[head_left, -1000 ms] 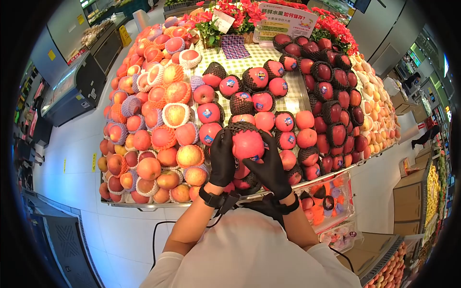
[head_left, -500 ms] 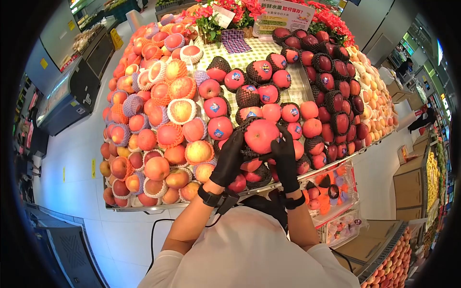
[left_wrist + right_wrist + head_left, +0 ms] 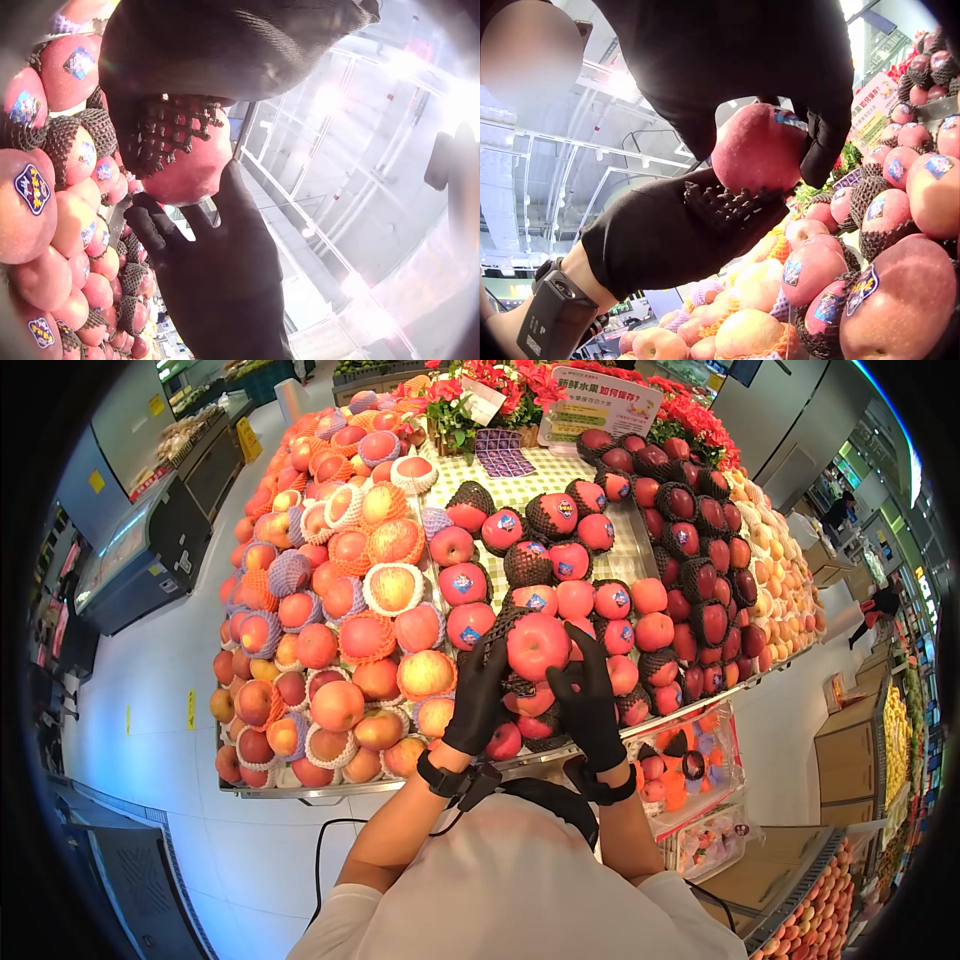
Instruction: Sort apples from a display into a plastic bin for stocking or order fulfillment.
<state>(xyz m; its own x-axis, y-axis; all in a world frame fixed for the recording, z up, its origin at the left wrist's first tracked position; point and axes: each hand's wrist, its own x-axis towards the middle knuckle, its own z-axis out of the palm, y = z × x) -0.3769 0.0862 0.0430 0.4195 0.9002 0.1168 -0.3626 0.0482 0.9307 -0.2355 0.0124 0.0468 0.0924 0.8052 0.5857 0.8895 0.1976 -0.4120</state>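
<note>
Both hands wear black gloves. My left hand holds a large red apple from its left side and underneath. A black foam net is bunched round the apple's lower part, between it and the left palm. My right hand is at the apple's right side, thumb and fingers spread round its bare skin. In the right wrist view, the right thumb and fingers sit at opposite sides of the apple, near a blue sticker. The apple is above the front rows of the display.
Stickered red apples, some in black nets, surround the hands. Paler apples in coloured nets are piled left, dark red ones right. A metal edge borders the stand. A clear bin with loose nets stands front right.
The apple has turned, so its end dimple now faces up toward the head camera. The right thumb, earlier across its front, has drawn back to the right side. The left hand keeps its hold.
</note>
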